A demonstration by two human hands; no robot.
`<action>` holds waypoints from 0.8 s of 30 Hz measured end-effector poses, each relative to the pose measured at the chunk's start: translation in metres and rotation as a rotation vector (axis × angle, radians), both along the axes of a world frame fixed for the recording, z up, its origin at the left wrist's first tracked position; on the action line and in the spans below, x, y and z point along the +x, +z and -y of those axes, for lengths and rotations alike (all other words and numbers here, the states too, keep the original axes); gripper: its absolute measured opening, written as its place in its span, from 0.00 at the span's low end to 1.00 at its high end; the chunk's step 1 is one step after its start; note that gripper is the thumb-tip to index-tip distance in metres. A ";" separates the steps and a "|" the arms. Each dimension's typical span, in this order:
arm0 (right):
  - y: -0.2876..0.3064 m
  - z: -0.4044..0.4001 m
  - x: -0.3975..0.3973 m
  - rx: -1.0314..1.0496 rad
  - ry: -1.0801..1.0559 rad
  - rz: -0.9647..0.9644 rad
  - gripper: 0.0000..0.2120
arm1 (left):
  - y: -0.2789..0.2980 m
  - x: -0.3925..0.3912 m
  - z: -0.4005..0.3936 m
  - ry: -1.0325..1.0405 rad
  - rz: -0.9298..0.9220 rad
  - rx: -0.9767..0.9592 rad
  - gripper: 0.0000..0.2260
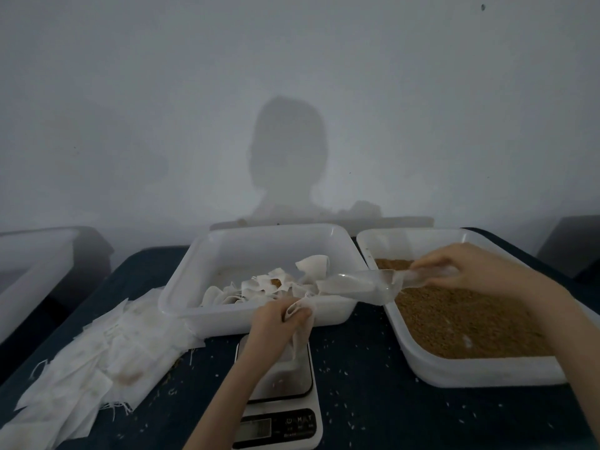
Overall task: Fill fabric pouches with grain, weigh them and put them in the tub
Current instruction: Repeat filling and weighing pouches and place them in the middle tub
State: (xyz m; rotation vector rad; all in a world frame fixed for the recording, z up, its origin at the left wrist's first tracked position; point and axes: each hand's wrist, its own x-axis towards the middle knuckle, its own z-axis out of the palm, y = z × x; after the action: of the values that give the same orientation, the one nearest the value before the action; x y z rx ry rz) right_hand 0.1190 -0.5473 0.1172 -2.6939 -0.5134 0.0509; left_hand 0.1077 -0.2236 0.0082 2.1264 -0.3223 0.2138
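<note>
White fabric pouch [300, 323] is pinched open at its mouth by the left hand [279, 323], hanging above the scale [279, 407]. The right hand [470, 271] grips a clear plastic scoop [357, 285], tilted toward the pouch. Filled pouches [259, 287] lie in the centre tub [259, 271]; grain [454, 319] fills the right tub [470, 368].
</note>
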 end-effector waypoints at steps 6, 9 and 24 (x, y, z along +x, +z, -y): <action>-0.038 0.049 -0.009 0.077 -0.170 -0.018 0.14 | -0.010 -0.010 0.002 -0.019 -0.043 -0.075 0.14; -0.059 0.066 -0.006 0.039 -0.241 -0.049 0.13 | -0.023 -0.012 -0.009 0.029 0.020 0.242 0.13; -0.100 0.029 0.021 -0.303 -0.392 -0.209 0.13 | -0.044 -0.015 -0.027 -0.047 0.116 0.422 0.13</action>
State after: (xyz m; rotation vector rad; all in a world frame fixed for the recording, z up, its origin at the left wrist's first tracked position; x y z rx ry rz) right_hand 0.1402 -0.5764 0.0167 -2.9846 0.0993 0.3197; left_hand 0.0931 -0.1961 -0.0359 2.5237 -0.5220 0.2599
